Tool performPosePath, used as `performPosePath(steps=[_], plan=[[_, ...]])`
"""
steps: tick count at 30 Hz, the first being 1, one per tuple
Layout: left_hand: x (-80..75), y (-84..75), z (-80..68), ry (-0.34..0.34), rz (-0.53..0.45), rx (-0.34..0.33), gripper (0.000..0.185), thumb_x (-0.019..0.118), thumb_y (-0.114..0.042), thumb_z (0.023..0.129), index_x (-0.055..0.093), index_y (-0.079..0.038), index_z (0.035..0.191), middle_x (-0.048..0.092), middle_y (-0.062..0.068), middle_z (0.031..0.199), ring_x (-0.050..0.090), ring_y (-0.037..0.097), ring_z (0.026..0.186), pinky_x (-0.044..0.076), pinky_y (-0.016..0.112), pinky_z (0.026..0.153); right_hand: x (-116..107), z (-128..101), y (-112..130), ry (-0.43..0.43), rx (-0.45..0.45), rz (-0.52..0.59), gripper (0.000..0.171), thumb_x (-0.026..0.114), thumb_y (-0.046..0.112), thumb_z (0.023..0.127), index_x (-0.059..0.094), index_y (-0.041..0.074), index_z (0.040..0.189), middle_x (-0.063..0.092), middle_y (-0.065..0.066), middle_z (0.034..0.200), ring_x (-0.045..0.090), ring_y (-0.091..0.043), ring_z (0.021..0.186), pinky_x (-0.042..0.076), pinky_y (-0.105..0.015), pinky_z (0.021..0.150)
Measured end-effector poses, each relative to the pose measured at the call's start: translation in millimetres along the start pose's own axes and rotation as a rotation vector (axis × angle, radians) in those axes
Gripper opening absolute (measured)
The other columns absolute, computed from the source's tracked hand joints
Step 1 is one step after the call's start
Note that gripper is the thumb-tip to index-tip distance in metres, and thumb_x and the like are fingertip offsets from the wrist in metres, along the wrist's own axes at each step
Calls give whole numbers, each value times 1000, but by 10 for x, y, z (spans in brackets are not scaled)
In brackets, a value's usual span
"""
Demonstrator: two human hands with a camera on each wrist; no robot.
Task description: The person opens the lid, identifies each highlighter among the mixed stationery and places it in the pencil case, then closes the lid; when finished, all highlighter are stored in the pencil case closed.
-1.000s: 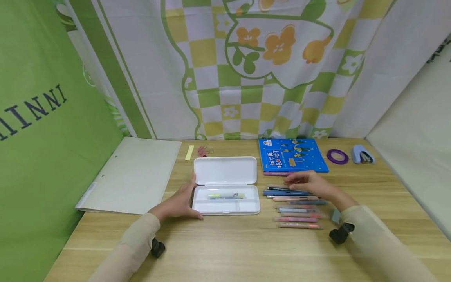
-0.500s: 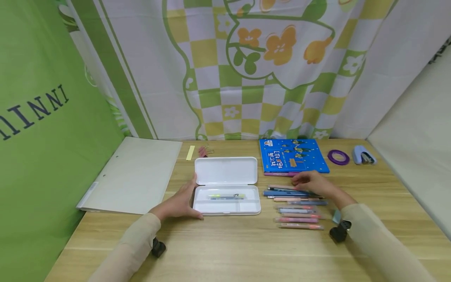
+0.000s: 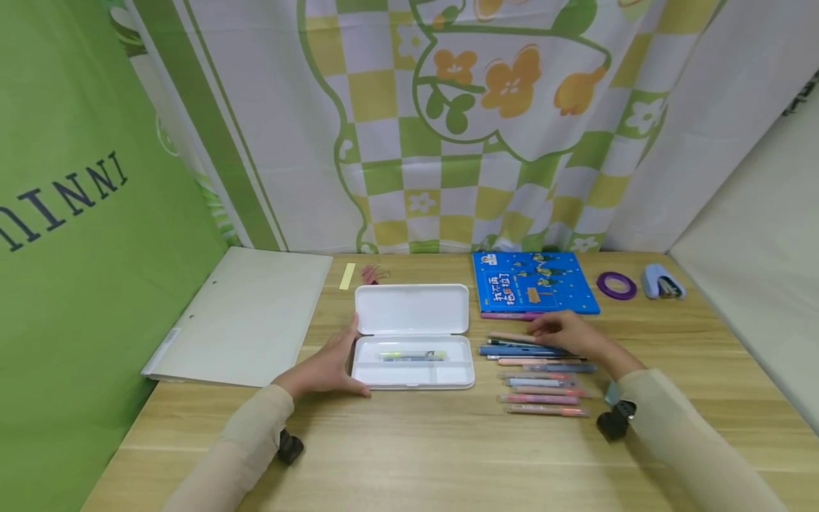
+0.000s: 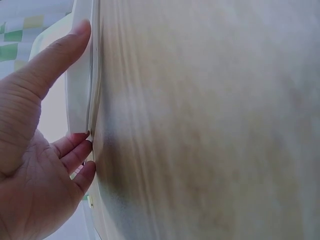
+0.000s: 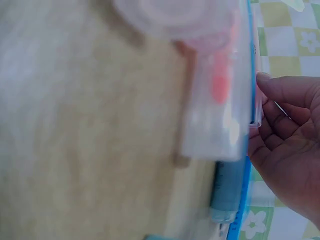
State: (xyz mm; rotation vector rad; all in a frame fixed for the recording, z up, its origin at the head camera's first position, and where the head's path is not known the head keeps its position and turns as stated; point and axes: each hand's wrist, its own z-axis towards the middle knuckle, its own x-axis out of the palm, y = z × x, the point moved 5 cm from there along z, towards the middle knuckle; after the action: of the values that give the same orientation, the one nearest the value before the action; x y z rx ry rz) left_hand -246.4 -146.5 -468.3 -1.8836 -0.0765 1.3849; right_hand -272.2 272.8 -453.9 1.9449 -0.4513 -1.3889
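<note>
A white pencil case lies with its lid raised in the head view; a yellow-ended pen and a bluish one lie inside. My left hand holds the case's left end, thumb along the front wall and fingers around the end. On the right, my right hand pinches the right end of a pale pink pen at the back of a row of pens. In the right wrist view, thumb and fingers meet at that pen's clear end.
Several pens and markers lie stacked in a row right of the case. Behind them are a blue book, a purple pen, purple tape and a stapler. A white folder lies left; a binder clip sits behind the case.
My right hand has moved slightly right and lowered onto the pale pink pen, whose left end now sits a little higher. The left hand stays on the case.
</note>
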Motion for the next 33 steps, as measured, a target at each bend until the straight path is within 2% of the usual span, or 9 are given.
performPosePath(steps=[3, 8, 13, 15, 18, 23, 30, 33], plan=[[11, 2, 3, 6, 3, -3, 140, 86, -46, 62, -15, 2, 147, -3, 22, 155, 7, 38, 141, 14, 50, 112, -27, -24, 45, -17, -3, 13, 23, 62, 12, 91, 66, 1, 111, 65, -9, 100, 55, -22, 89, 49, -35, 77], [10, -2, -2, 1, -5, 2, 140, 86, -45, 61, -14, 4, 147, 6, 23, 155, 12, 36, 140, 16, 49, 112, -57, -10, 223, -51, -53, 8, 23, 63, 11, 90, 67, 1, 111, 65, -8, 98, 56, -20, 87, 49, -32, 74], [8, 1, 0, -5, -2, 0, 142, 87, -45, 60, -14, 3, 147, 18, 22, 152, 18, 34, 138, 18, 49, 112, 9, 37, 497, -65, -116, 45, 20, 64, 7, 89, 68, -2, 106, 66, -7, 91, 57, -19, 82, 49, -29, 71], [10, 2, 3, -5, 0, 3, 142, 87, -45, 60, -14, 3, 147, 21, 22, 151, 20, 34, 137, 18, 49, 112, 73, 65, 606, -59, -156, 66, 19, 64, 5, 88, 67, -5, 105, 67, -9, 91, 59, -18, 82, 50, -26, 70], [13, -7, 5, -3, 0, 7, 141, 87, -45, 61, -14, 3, 147, 17, 22, 153, 18, 34, 138, 18, 49, 112, 201, 102, 754, -40, -193, 78, 19, 64, 3, 88, 67, -7, 104, 68, -13, 95, 60, -18, 83, 51, -25, 70], [4, -22, 6, -9, -10, 24, 141, 87, -45, 61, -13, 5, 146, 27, 22, 147, 23, 34, 135, 19, 49, 111, 437, 161, 973, -28, -243, 68, 15, 66, 4, 87, 69, -3, 100, 69, -8, 92, 60, -17, 82, 51, -27, 72], [-11, -37, -13, -8, -2, 16, 140, 86, -45, 62, -13, 6, 146, 22, 24, 150, 20, 37, 137, 18, 51, 111, 751, 332, 1198, -5, -333, 54, 11, 65, 3, 87, 70, 0, 97, 68, -4, 88, 59, -14, 82, 51, -28, 74], [-14, -35, -5, -10, -2, 17, 140, 87, -45, 62, -13, 6, 146, 27, 24, 147, 22, 36, 136, 18, 51, 111, 840, 408, 1265, 7, -333, 39, 10, 66, 4, 87, 70, 0, 95, 68, -3, 88, 59, -13, 83, 51, -29, 76]])
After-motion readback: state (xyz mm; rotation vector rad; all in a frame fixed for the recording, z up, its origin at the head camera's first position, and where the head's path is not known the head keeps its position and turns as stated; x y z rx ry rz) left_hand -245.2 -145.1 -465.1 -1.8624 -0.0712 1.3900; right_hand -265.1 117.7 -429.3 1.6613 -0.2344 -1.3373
